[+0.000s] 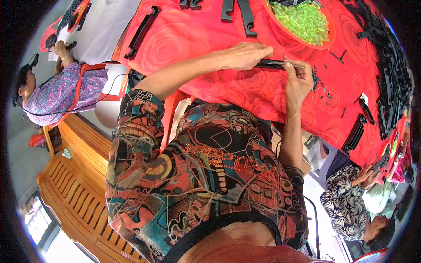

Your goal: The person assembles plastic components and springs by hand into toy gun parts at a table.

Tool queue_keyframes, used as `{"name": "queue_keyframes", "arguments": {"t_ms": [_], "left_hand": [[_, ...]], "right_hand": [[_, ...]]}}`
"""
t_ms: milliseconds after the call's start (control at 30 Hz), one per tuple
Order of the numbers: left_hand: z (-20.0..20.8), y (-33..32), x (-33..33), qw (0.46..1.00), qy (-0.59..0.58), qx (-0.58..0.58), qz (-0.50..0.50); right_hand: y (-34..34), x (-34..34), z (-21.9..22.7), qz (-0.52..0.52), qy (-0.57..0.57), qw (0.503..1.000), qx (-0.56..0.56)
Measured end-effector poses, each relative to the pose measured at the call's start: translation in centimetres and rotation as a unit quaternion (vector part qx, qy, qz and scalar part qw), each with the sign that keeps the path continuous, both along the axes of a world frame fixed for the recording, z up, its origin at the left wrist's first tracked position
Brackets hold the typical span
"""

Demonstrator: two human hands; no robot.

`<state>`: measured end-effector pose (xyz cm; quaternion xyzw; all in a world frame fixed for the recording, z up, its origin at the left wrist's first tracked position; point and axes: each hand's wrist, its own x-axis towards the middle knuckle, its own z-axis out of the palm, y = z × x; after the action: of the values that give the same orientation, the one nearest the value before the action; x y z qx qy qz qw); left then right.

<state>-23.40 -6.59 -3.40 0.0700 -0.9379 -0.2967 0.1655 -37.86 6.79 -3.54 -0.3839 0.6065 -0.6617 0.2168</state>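
Note:
Over the red rose-patterned cloth, my two hands work on one slim black plastic bar (272, 63). My left hand (246, 56) is closed around its left end, with the fingers curled in. At the other end, my right hand (300, 79) pinches the bar between thumb and fingers. The tips of my left fingers are partly hidden, and any small part in them is too small to make out. Beyond my hands sits a red bowl (332, 37) of small translucent green-yellow pieces (305, 22). Tiny black bits (323, 90) are scattered to the right of my right hand.
Long black notched bars (142, 33) lie at the far left, with others (246, 19) at the far edge. A heap of black parts (390, 87) lines the right side. One person (66, 90) sits at left, another (346, 201) at lower right. A wooden bench (83, 197) stands at lower left.

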Motion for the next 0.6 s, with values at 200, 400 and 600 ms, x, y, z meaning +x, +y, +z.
{"name": "queue_keyframes", "arguments": {"t_ms": [200, 400, 600], "left_hand": [[0.6, -0.2, -0.1, 0.999, -0.043, -0.015, -0.024], [-0.6, -0.7, -0.4, 0.998, 0.001, 0.029, -0.047], [-1.0, -0.8, -0.6, 0.997, 0.033, 0.039, -0.057]], "right_hand": [[0.1, -0.5, 0.1, 0.024, -0.030, 0.999, -0.028], [0.2, -0.3, 0.7, 0.021, -0.022, 0.999, -0.025], [0.3, 0.2, 0.7, 0.014, -0.020, 1.000, -0.014]]}}
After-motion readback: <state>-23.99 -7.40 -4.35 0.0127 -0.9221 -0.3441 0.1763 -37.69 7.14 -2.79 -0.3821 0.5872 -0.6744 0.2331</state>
